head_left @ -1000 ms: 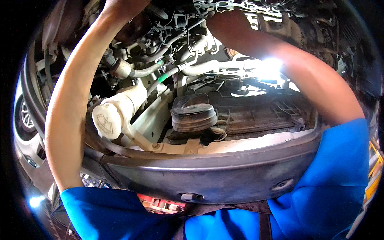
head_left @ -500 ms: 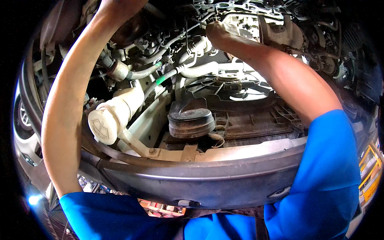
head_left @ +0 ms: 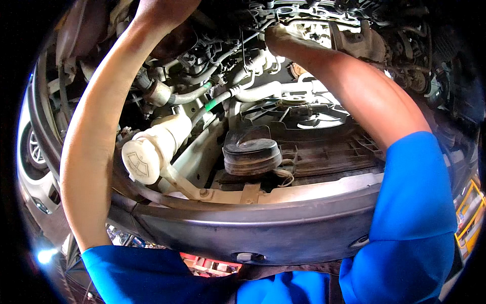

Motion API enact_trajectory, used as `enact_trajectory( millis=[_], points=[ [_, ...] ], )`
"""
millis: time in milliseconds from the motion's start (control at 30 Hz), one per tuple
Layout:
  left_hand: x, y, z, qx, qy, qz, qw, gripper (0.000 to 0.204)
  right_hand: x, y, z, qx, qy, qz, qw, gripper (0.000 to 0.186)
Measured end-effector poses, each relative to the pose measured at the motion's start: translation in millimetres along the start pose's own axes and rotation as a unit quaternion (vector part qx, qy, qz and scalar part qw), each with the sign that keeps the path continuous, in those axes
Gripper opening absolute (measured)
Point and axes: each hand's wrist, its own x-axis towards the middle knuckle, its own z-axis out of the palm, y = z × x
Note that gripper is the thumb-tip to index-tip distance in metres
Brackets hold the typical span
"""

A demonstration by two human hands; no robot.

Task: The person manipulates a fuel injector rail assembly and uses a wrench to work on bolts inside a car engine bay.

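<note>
Both my arms reach forward into an open engine bay. My right hand is at the far middle, curled beside lit metal engine parts; its fingertips and whatever they grip are hidden. A thin dark rod runs up to its left side. My left hand is cut off by the top edge over the far left of the bay, so its fingers do not show. Below the hands lie pale hoses, one with a green band, and the radiator fan.
A white reservoir with a round cap stands near my left forearm. A black air intake duct rises behind the front crossmember. The dark bumper lies against my body. A silver car is at far left, a yellow frame at right.
The view has shifted slightly, so the engine bay sits a little further right in the picture. My right hand stays at nearly the same engine parts, and my left arm remains stretched forward.
</note>
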Motion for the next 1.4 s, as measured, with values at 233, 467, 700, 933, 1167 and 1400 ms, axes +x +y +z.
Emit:
enact_trajectory(
  millis=[233, 467, 700, 933, 1167, 1400],
  points=[
    [0, -9, 1, 0.007, 0.049, 0.023, 0.999, 0.033, -38, 0, -49, 0.077, -0.066, 0.015, 0.995, 0.024],
    [4, -10, -3, 0.002, 0.010, -0.004, 1.000, 0.033, -45, -2, -56, 0.116, -0.087, 0.060, 0.988, 0.024],
    [-2, 1, 2, 0.030, 0.038, -0.006, 0.999, 0.033, -60, 4, -63, 0.077, -0.023, 0.011, 0.997, 0.024],
    [-6, 0, 2, -0.006, 0.040, 0.009, 0.999, 0.033, -97, 23, -100, 0.048, 0.129, -0.128, 0.982, 0.014],
    [1, -6, -1, -0.009, 0.023, -0.033, 0.999, 0.034, -128, -1, -114, 0.064, 0.124, -0.174, 0.975, 0.014],
    [-4, -7, -2, 0.087, 0.058, 0.070, 0.992, 0.035, -130, 12, -92, 0.021, 0.145, -0.211, 0.966, 0.013]
  ],
)
